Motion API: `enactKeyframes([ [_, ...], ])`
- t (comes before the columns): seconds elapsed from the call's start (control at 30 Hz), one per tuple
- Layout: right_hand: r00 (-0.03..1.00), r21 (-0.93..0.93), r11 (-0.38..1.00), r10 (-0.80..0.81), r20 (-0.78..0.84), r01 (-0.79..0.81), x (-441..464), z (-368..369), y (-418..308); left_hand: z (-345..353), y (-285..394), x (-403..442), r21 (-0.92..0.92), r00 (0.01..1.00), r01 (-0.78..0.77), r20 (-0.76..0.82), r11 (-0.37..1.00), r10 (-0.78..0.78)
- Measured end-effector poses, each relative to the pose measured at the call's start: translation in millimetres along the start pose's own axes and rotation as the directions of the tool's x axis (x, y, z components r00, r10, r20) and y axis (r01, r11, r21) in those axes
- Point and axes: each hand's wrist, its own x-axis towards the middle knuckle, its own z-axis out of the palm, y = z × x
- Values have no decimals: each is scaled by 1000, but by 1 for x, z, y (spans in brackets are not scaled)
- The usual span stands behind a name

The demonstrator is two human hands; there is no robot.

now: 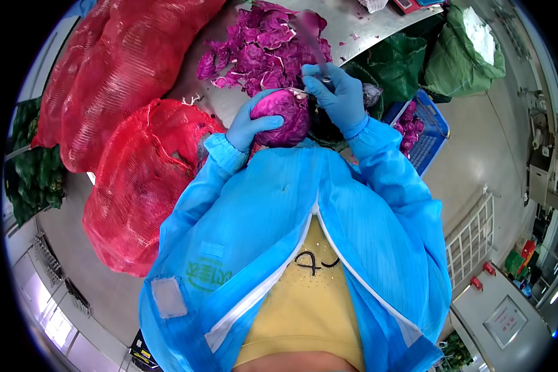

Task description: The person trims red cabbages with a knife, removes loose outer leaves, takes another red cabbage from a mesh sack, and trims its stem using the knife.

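A whole red cabbage (293,119) is held close to my body by my left hand (249,124), gloved in blue, with the fingers wrapped round its left side. Just up and right of it, my right hand (341,98), also gloved, is closed on a knife (316,46). The blade points away from me and is blurred; its handle is mostly hidden in my fingers. Beyond both hands, a heap of loose red cabbage leaves (263,53) lies on the metal table (353,25).
Large red mesh sacks (127,68) stand on the left, with an open red mesh sack (136,192) nearer me. At right are a blue crate (439,133) holding purple pieces, a dark green bag (397,59) and a lighter green sack (462,62). A white rack (471,235) stands farther right.
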Motion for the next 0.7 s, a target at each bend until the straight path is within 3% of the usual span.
enactKeyframes([
  [0.03, 1000, 2, 1000, -13, -1, 13, 3, -2, -3, -4, -4, 4, -10, 999, -23, -25, 1000, 23],
  [0.1, 997, -217, 974, 71, 20, -65, -3, -10, -14, -6, -6, 6, -26, 998, -42, -50, 999, 41],
  [0.17, 996, -209, 975, 84, 5, -81, -7, -11, -20, -7, 0, 4, -93, 999, 13, -39, 996, -16],
  [0.27, 992, -80, 993, 90, 94, -83, -11, -8, -23, -7, 0, 7, -64, 999, -17, -33, 998, 15],
  [0.37, 982, -159, 984, 105, 160, -80, -10, -7, -24, -6, -5, 7, -13, 999, -24, -22, 1000, 24],
  [0.43, 979, -48, 990, 136, 149, -130, -10, -10, -20, -6, -5, 7, 15, 1000, -17, -16, 1000, 18],
  [0.5, 966, 108, 961, 259, -28, -254, -10, -16, -5, -7, -4, 5, 39, 1000, 2, 14, 999, -2],
  [0.53, 982, -26, 986, 159, -101, -162, -9, -19, 1, -6, -2, 4, 38, 1000, 3, 13, 999, -3],
  [0.57, 982, -26, 986, 160, -99, -163, -12, -23, 5, -5, 0, 3, -8, 998, -17, 56, 1000, 18],
  [0.63, 996, -262, 963, 45, -74, -63, -17, -27, -1, -3, 4, -2, -56, 995, -37, 90, 998, 42],
  [0.7, 997, -251, 966, 56, -45, -65, -29, -32, 17, -2, 4, -5, -112, 997, -46, 53, 993, 52],
])
